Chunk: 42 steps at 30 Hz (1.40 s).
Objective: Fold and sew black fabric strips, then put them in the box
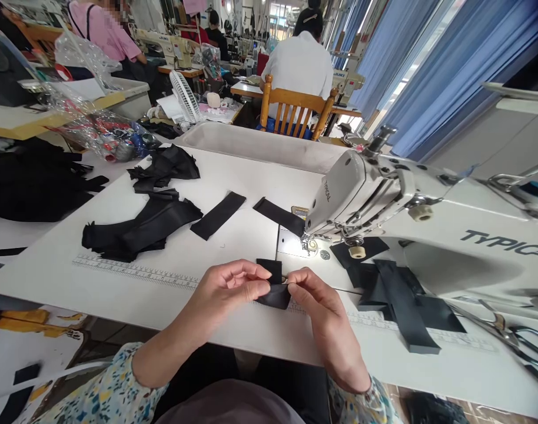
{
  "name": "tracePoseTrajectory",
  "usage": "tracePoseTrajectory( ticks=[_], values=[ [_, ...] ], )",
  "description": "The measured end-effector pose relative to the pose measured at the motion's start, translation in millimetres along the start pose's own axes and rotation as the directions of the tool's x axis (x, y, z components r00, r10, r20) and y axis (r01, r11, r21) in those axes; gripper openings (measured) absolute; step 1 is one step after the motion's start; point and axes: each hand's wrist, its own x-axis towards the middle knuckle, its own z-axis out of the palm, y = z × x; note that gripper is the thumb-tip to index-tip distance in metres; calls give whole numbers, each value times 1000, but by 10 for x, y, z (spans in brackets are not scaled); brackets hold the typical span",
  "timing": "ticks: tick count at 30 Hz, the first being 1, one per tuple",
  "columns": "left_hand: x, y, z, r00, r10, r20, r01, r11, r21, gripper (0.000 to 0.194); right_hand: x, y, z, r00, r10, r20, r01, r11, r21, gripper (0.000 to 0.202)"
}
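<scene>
A small folded black fabric piece (274,296) is held between both hands over the front of the white table (233,330). My left hand (233,285) pinches its left side between thumb and forefinger. At its right edge, my right hand (315,294) pinches it the same way. Just beyond lies a black strip (278,215), its right end at the presser foot of the sewing machine (339,194). Another black strip (219,215) rests flat to the left of that one. Under the machine arm, several black strips (405,306) lie crossed over one another.
Black fabric piles (140,227) cover the table's left part, beside a printed ruler (136,272). Scissors (511,335) lie at the right edge. A white trough (264,144) runs behind. Beyond it, a person in white (299,65) sits on a wooden chair (295,109).
</scene>
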Motion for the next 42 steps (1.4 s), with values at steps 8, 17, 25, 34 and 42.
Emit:
tracePoseTrajectory(
  ticks=[8, 17, 25, 34, 42],
  values=[
    [-113, -127, 113, 883, 455, -113, -387, 843, 373, 16, -106, -8, 51, 970, -239, -32, 232, 960, -155, 8],
    [-135, -144, 126, 794, 608, 0, -540, 706, 458, 13, -169, -14, 26, 958, -285, -37, 270, 936, -227, 11],
    [-68, -27, 35, 991, 120, -66, -105, 976, 190, 14, -33, -58, 3, 989, -149, 2, 148, 977, -153, 14],
    [65, 3, -31, 987, 117, -108, -116, 993, 13, 22, 239, -156, 64, 995, -37, 98, 39, 999, -23, 18],
    [93, -41, -88, 974, 162, -157, -144, 982, 119, 21, 291, -119, 86, 994, -3, 110, 1, 1000, 16, 19]
  ],
)
